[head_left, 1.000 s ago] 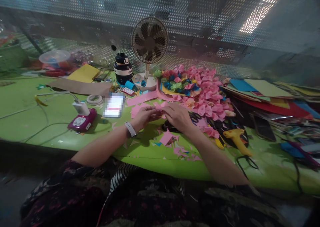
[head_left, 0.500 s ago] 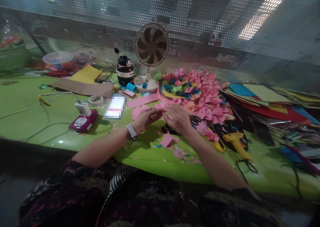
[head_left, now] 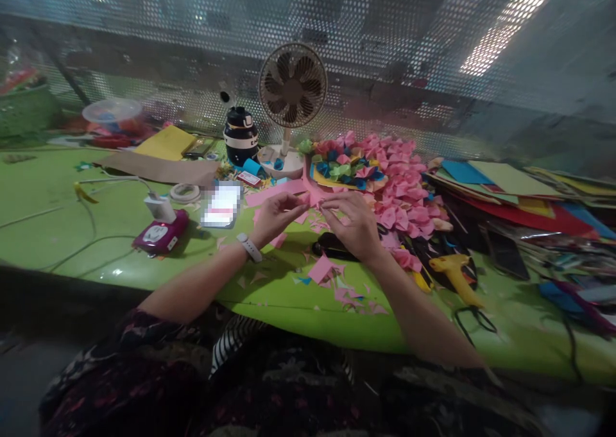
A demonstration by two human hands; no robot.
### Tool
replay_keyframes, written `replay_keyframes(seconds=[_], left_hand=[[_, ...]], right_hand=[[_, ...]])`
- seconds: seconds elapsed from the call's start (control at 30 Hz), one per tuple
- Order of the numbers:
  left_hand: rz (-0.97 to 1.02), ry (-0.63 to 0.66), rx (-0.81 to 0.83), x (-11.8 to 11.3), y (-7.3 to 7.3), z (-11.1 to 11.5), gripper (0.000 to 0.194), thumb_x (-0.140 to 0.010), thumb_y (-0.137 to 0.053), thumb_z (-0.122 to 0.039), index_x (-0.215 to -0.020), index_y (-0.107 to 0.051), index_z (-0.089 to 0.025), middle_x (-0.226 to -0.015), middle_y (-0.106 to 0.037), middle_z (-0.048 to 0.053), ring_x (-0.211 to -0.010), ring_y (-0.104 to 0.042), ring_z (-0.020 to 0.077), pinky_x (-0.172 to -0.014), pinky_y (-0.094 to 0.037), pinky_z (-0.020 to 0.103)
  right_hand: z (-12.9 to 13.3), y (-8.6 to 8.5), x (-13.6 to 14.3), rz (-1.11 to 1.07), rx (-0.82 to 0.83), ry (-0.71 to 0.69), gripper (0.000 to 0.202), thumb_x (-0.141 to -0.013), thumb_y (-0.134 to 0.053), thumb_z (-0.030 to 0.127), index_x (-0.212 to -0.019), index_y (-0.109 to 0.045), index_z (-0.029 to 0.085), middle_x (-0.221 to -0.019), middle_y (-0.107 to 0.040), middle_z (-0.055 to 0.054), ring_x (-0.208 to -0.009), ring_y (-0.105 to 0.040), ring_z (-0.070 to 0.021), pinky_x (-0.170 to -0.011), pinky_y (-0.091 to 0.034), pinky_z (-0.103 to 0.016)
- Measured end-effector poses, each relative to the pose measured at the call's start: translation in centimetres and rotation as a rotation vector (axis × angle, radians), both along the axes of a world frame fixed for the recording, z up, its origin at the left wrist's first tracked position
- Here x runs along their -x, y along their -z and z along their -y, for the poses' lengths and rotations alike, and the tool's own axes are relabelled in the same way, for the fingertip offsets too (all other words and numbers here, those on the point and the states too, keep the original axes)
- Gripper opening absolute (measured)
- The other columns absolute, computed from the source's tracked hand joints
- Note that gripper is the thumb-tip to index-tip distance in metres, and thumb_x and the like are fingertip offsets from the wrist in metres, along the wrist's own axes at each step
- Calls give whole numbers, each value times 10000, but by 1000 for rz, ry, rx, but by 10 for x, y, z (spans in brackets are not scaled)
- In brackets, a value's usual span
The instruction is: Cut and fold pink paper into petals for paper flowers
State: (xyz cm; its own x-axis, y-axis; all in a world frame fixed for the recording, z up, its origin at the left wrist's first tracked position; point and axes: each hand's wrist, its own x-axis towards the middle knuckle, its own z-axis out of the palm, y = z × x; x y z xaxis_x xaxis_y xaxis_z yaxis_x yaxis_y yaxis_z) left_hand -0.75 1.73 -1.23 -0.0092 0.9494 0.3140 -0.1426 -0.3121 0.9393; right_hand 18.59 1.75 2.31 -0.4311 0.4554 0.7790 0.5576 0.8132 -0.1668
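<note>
Standing on green table (head_left: 289, 296), fan (head_left: 292, 85) is backed by mesh wall (head_left: 192, 52). Left hand (head_left: 275, 217), right hand (head_left: 355, 224) half-closed; grip on pink paper (head_left: 314, 194) unclear.

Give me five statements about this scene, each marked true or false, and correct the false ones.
1. The fan stands to the right of the dark bottle. True.
2. The watch is on the right wrist. False: the white-strapped watch is on the left wrist.
3. The left hand and right hand have their fingertips close together. True.
4. The glue gun is blue and lies to the left of both hands. False: the glue gun is yellow and lies to the right of both hands.
5. The adapter on the purple socket box is black. False: the adapter on the purple socket box is white.
</note>
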Motion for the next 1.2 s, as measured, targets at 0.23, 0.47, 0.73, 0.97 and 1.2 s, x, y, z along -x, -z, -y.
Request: replay_keyframes(seconds=[0.23,0.47,0.73,0.97,1.2], left_hand=[[-91,-16,-158,-1,7,0,385,-734,-797,-481,-831,-660,-134,-845,-727,63,-777,-699,151,-720,-596,301],[-223,-12,-349,0,8,3,261,-839,-737,-376,-925,-688,-134,-943,-762,90,-899,-751,189,-874,-618,362],[-395,-131,-579,3,8,1,138,-850,-727,-246,-936,-712,-139,-922,-769,97,-866,-744,168,-808,-619,300],[-428,-135,-669,4,8,1,128,-848,-719,-192,-969,-709,-150,-953,-769,98,-890,-740,167,-812,-613,298],[-441,-124,-683,4,10,1,151,-863,-702,-188,-1009,-700,-148,-979,-769,102,-908,-740,166,-828,-613,303]], right_hand=[[4,-2,2,-79,147,-25,59,-887,-658,234,-859,-710,239,-1054,-717,-73,-1026,-665,-245,-909,-526,-435],[2,-1,0,-104,195,-17,58,-876,-658,221,-851,-709,233,-1046,-715,-71,-1033,-657,-247,-943,-503,-446],[2,-2,-1,-110,218,-29,60,-871,-659,219,-827,-697,232,-1033,-726,-61,-1015,-663,-244,-914,-516,-434],[2,-2,0,-135,228,-60,69,-865,-647,204,-817,-689,228,-982,-733,-62,-983,-675,-236,-895,-526,-418],[1,-1,1,-153,230,-62,71,-854,-654,195,-798,-684,226,-936,-738,-58,-952,-681,-232,-888,-524,-411]])
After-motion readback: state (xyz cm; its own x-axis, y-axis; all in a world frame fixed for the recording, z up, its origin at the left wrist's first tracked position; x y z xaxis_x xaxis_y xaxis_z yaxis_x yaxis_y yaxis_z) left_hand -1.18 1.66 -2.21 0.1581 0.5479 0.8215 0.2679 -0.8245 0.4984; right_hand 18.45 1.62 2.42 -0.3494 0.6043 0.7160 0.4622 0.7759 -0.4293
